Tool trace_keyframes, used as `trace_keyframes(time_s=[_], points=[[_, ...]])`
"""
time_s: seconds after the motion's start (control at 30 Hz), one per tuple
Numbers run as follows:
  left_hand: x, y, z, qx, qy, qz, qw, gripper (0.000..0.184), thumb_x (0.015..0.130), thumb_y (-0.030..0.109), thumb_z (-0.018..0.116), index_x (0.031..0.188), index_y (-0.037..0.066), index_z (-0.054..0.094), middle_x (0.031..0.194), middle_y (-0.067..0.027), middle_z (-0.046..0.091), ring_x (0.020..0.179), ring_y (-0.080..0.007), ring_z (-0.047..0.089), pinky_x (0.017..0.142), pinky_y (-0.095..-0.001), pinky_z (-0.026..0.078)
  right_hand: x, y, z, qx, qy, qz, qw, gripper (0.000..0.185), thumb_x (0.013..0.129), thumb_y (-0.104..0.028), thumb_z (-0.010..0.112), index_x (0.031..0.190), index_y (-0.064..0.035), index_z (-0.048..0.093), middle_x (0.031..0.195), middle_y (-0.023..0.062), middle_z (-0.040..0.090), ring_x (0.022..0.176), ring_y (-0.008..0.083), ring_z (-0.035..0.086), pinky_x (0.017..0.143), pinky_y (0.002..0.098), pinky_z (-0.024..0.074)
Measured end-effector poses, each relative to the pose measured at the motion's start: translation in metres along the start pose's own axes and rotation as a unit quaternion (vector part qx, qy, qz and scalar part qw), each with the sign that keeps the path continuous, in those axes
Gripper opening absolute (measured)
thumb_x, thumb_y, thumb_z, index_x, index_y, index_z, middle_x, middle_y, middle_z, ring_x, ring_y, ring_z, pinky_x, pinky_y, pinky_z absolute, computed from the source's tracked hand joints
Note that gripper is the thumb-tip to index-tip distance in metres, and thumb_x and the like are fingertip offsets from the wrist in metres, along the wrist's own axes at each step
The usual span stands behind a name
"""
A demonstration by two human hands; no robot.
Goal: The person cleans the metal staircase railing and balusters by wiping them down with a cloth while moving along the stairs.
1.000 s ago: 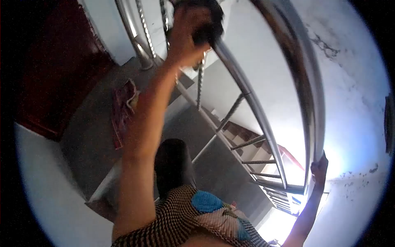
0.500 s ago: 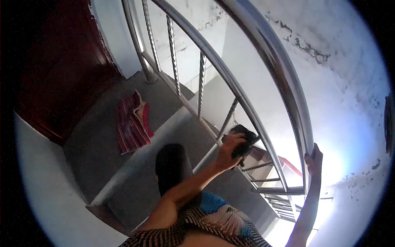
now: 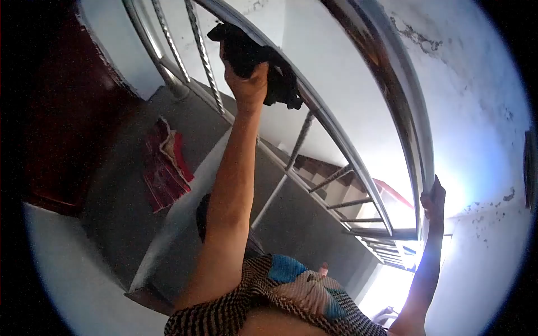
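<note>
My left hand [image 3: 246,87] is closed on a black cloth [image 3: 244,50], which lies bunched against the lower metal rail [image 3: 319,106] of a stair railing. Part of the cloth hangs below that rail, and some of my fingers are hidden behind it. Down at the right, my right hand [image 3: 433,200] is wrapped round the thick, shiny handrail [image 3: 400,95]. Twisted metal balusters [image 3: 300,140] run from the lower rail to a thin bar along the steps.
A red striped mat [image 3: 165,171] lies on the grey landing beside a dark red door [image 3: 67,112]. Grey steps [image 3: 314,229] drop away under me, with one foot [image 3: 324,269] partly visible. A white wall [image 3: 476,112] with peeling patches stands beyond the railing.
My left hand has carried the black cloth up and leftward, from low by the balusters to higher on the lower rail. My right hand stays on the handrail. The view has shifted slightly.
</note>
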State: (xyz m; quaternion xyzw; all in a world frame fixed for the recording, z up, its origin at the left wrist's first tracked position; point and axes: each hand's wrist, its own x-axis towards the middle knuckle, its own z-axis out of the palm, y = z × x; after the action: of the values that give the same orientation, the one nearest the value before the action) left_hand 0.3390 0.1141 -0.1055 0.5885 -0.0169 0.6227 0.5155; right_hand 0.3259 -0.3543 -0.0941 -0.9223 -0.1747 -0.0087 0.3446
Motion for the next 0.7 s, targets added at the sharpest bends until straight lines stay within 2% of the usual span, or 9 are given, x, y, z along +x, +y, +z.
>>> trace_keyframes(time_s=[0.1,0.2,0.27,0.4,0.43,0.5,0.63,0.67,0.7], points=[[-0.039,-0.068,-0.017,0.042,0.04,0.01,0.998,0.045,0.068,0.003,0.065,0.108,-0.002,0.045,0.092,-0.0095,0.059,0.083,-0.0201,0.057,0.079,-0.0273,0.043,0.0,0.007,0.003,-0.011,0.023,-0.037,0.999,0.057,0.058,-0.03,0.056,0.106,-0.0006,0.048,0.075,0.0093,0.057,0.059,0.0197,0.053,0.059,0.0308,0.0459],[-0.057,-0.065,-0.018,0.007,0.069,-0.016,0.997,0.036,0.065,-0.001,0.063,0.099,0.0,0.05,0.084,-0.0061,0.06,0.075,-0.0153,0.058,0.073,-0.0266,0.045,-0.015,-0.018,0.022,0.063,0.145,0.091,0.983,0.06,0.062,-0.027,0.062,0.114,-0.0024,0.046,0.103,0.013,0.051,0.092,0.0216,0.051,0.082,0.0302,0.0405],[-0.063,-0.06,-0.021,0.031,0.074,-0.054,0.995,0.041,0.061,-0.004,0.061,0.1,0.002,0.05,0.082,-0.0044,0.06,0.073,-0.0128,0.057,0.072,-0.0265,0.046,-0.029,-0.047,0.028,-0.175,0.272,-0.233,0.917,0.067,0.068,-0.034,0.067,0.122,-0.0034,0.041,0.12,0.0141,0.042,0.114,0.0289,0.041,0.094,0.0417,0.0347],[-0.106,-0.091,-0.04,0.132,0.069,-0.093,0.984,0.049,0.058,-0.002,0.061,0.105,0.001,0.048,0.087,-0.0084,0.059,0.08,-0.021,0.058,0.076,-0.0317,0.045,-0.061,-0.104,0.065,-0.203,0.469,-0.072,0.856,0.052,0.088,-0.045,0.038,0.102,0.0018,0.054,0.095,0.0137,0.059,0.09,0.0277,0.058,0.081,0.0358,0.0475],[-0.124,-0.107,-0.049,0.157,0.051,-0.113,0.98,0.049,0.059,0.001,0.061,0.106,0.001,0.048,0.089,-0.01,0.059,0.082,-0.0238,0.058,0.077,-0.0326,0.045,-0.064,-0.107,0.087,-0.044,0.406,-0.029,0.912,0.049,0.089,-0.042,0.035,0.101,0.0016,0.053,0.096,0.015,0.058,0.088,0.0272,0.057,0.08,0.037,0.0473],[-0.151,-0.125,-0.058,0.113,0.06,-0.17,0.977,0.048,0.061,0.007,0.063,0.107,0.002,0.048,0.088,-0.0118,0.058,0.08,-0.0269,0.058,0.076,-0.0339,0.045,-0.043,-0.162,0.116,-0.014,0.158,-0.295,0.942,0.037,0.084,-0.03,0.05,0.106,-0.0005,0.05,0.1,0.0191,0.054,0.088,0.0275,0.055,0.076,0.0369,0.0466],[-0.193,-0.134,-0.077,0.237,0.043,-0.197,0.95,0.036,0.073,0.014,0.061,0.106,0.003,0.049,0.082,-0.0089,0.058,0.075,-0.0239,0.058,0.072,-0.0334,0.045,-0.015,-0.181,0.193,0.085,-0.066,-0.433,0.895,0.045,0.068,-0.009,0.068,0.109,-0.0046,0.05,0.112,0.0192,0.049,0.096,0.0306,0.054,0.076,0.0378,0.0473],[-0.19,-0.137,-0.089,-0.071,0.005,-0.493,0.867,0.031,0.08,0.015,0.055,0.108,0.003,0.047,0.088,-0.0099,0.055,0.081,-0.0219,0.056,0.075,-0.0316,0.044,-0.013,-0.181,0.21,0.066,-0.098,-0.414,0.903,0.046,0.066,-0.008,0.068,0.108,-0.0043,0.05,0.112,0.0179,0.049,0.097,0.0299,0.054,0.077,0.0374,0.0474],[-0.231,-0.196,-0.097,0.053,-0.019,-0.359,0.932,0.033,0.082,0.017,0.052,0.111,0.003,0.045,0.098,-0.0143,0.055,0.09,-0.024,0.056,0.078,-0.0316,0.043,-0.011,-0.179,0.22,0.048,-0.132,-0.392,0.909,0.047,0.065,-0.006,0.069,0.108,-0.0041,0.05,0.113,0.0165,0.049,0.098,0.0292,0.054,0.077,0.037,0.0474]])
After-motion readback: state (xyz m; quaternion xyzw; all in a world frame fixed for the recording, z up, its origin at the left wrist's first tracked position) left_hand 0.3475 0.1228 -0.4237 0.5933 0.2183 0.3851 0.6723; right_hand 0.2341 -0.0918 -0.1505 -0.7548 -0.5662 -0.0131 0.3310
